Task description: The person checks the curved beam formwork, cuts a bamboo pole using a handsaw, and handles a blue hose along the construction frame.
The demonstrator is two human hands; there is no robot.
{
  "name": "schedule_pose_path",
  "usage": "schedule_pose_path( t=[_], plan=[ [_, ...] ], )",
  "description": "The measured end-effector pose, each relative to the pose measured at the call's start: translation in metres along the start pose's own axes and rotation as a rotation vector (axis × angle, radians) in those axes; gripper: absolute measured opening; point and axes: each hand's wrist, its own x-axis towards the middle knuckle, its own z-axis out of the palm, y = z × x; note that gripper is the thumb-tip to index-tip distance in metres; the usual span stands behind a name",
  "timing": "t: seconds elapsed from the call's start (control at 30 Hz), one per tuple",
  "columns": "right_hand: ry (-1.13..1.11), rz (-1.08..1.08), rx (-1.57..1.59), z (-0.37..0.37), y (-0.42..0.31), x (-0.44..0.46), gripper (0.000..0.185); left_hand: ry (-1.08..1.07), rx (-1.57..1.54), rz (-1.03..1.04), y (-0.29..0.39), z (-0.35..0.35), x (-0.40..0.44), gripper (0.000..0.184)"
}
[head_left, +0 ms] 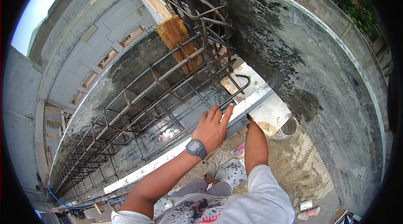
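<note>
My left hand (212, 128), a dark digital watch (196, 149) on its wrist, lies on the white top edge (176, 150) of a long formwork panel. Its fingers are spread and stretched toward a hooked steel bar (244, 84). Below the metal-edged strip (259, 98) at the corner, my right hand (250, 122) reaches in. The strip hides its fingers, so what they touch or hold does not show. Beside the left hand, inside the form, runs a cage of rusty rebar (138, 92). A pale, stained board (273, 110) lies just beyond my right hand.
Upright rebar (205, 18) rises at the far corner beside a wooden plank (178, 35). A tall dark panel (310, 64) curves along the right. A bucket (288, 127) stands near my right arm. Sandy ground (296, 161) lies below, with cups (308, 213) at lower right.
</note>
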Motion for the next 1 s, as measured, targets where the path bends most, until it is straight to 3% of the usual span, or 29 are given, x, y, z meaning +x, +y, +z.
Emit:
schedule_pose_path(
  t=[1.0],
  plan=[
    [-0.008,0.017,-0.059,-0.0053,-0.0024,0.0011,0.061,0.010,-0.002,-0.008,-0.0015,0.0024,0.0010,0.087]
  ],
)
